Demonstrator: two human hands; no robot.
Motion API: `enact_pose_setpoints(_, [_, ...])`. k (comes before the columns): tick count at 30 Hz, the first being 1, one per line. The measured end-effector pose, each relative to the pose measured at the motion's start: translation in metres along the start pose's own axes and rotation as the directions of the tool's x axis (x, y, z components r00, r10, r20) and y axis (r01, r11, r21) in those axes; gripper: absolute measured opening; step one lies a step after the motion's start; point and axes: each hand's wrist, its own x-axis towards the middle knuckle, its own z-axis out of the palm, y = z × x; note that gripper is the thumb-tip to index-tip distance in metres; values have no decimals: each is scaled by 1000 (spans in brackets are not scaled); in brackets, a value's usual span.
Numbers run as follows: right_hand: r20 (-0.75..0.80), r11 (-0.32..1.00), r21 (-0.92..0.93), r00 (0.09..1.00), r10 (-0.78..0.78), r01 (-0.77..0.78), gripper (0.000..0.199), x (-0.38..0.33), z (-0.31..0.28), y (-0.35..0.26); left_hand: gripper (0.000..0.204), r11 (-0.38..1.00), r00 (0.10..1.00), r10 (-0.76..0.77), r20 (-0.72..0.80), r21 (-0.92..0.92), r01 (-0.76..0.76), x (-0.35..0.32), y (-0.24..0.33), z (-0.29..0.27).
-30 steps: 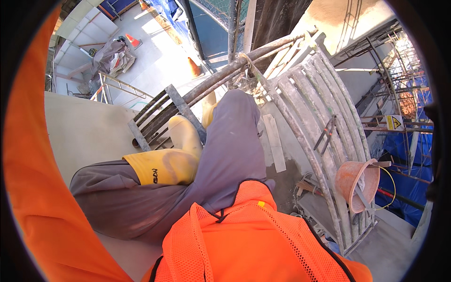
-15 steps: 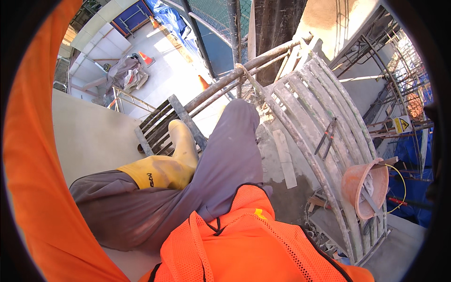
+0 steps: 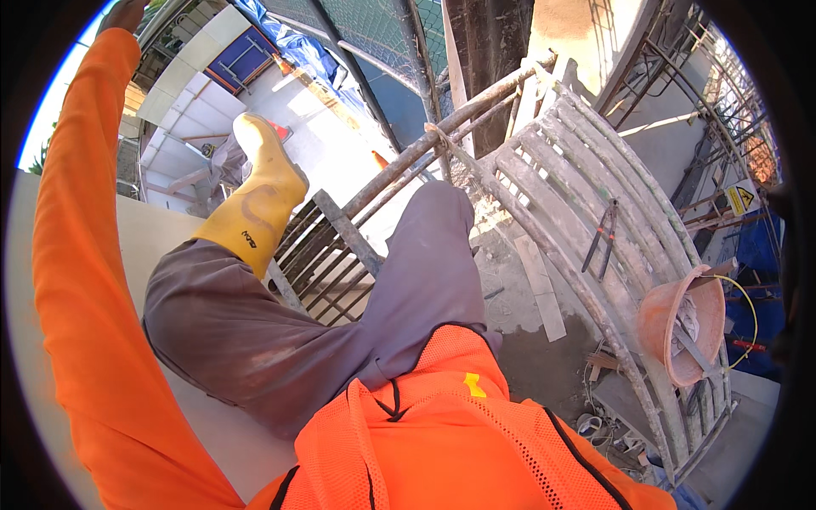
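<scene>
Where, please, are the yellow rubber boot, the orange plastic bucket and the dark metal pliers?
yellow rubber boot (image 3: 255, 200): head view, on the boot's shaft.
orange plastic bucket (image 3: 659, 327): head view, on its outer wall.
dark metal pliers (image 3: 602, 238): head view, on the handles.

Orange sleeve (image 3: 81, 280), grey trousers (image 3: 280, 340), yellow boot (image 3: 255, 200)

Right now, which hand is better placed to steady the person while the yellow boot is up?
Probably the left. The left hand is raised high beside the pale wall, on the same side as the lifted yellow boot. The right hand is out of view.
</scene>
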Motion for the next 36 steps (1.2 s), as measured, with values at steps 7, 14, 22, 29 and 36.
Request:
enact_pose_setpoints(7, [10,999,33,1000,-8,8,58,9,3,2,60,987,1000,-7,-9,162,9,8,-22,8])
enact_pose_setpoints(14, [102,999,32,995,-13,10,60,-10,-2,-4,51,981,998,-50,-47,184,57,-31,15,-1])
enact_pose_setpoints(22, [-307,964,200,946,-107,175,57,-64,-183,-122,39,997,964,73,-257,-18,-80,-52,33,0])
enact_pose_setpoints(29, [-801,233,99,216,-558,968,49,-85,-304,-411,33,431,975,219,37,-900,-62,-240,95,43])
enact_pose_setpoints(36, [-354,281,559,531,-770,780,38,-71,-302,-509,36,344,932,87,352,-889,303,-353,99,93])
